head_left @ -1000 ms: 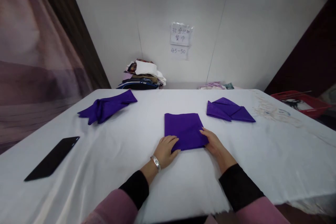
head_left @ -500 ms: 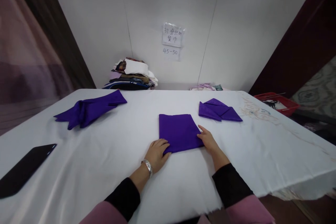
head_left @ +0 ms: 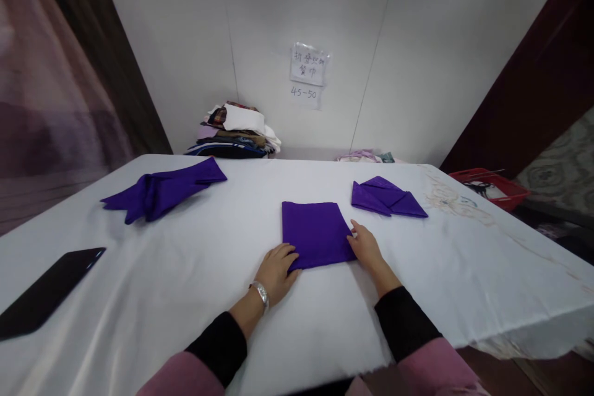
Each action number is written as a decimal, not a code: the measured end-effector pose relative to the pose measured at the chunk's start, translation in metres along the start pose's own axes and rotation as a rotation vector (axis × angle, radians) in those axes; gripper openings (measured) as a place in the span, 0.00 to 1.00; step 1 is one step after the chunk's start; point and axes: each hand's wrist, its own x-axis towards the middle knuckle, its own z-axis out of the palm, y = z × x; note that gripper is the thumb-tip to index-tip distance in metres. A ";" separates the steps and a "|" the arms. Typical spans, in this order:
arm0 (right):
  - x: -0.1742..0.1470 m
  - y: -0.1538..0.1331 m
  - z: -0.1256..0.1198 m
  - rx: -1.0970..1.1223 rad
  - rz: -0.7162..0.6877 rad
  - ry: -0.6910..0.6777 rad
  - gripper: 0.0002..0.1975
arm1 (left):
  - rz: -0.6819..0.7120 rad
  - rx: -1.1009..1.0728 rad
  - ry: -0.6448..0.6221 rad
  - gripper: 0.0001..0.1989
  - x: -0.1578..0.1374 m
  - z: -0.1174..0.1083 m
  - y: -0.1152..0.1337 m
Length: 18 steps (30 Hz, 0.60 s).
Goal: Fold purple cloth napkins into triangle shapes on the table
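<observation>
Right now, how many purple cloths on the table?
3: flat square cloth at centre, gathered cloth toward the left, folded cloth toward the right. Any layered underneath would be hidden.

3 purple cloths (head_left: pixel 317 232), white tablecloth (head_left: pixel 199 297), beige embroidery (head_left: pixel 448 201), red basket (head_left: pixel 510 202); blurred curtain (head_left: pixel 55 74), perhaps mauve.

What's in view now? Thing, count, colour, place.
Square cloth: 1, purple, centre
Bunched cloth: 1, purple, left
Folded cloth: 1, purple, right
Slab: 1, black, near left
Tablecloth: 1, white, under these
Wall: 1, pale grey, back
Papers: 2, white, on wall
Fabric piles: 2, mixed, back
Basket: 1, red, right
Panel: 1, dark red, far right
Curtain: 1, pinkish, far left
Bracelet: 1, silver, left wrist
Sleeves: 2, pink and black, bottom
Left hand: 1, on square cloth
Right hand: 1, at its right edge
</observation>
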 end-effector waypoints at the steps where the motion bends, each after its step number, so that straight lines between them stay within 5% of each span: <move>1: -0.004 -0.004 0.000 -0.067 -0.075 0.009 0.26 | -0.004 0.001 -0.004 0.15 -0.001 -0.001 0.001; 6: -0.027 -0.023 0.009 -0.291 -0.434 -0.225 0.27 | -0.015 -0.011 -0.032 0.16 -0.005 -0.001 0.002; 10: -0.035 -0.020 0.019 -0.497 -0.381 -0.410 0.31 | -0.049 -0.063 -0.005 0.16 -0.003 -0.003 0.001; 18: -0.034 -0.013 0.022 -0.562 -0.387 -0.400 0.31 | -0.084 0.049 -0.029 0.19 0.058 -0.009 -0.009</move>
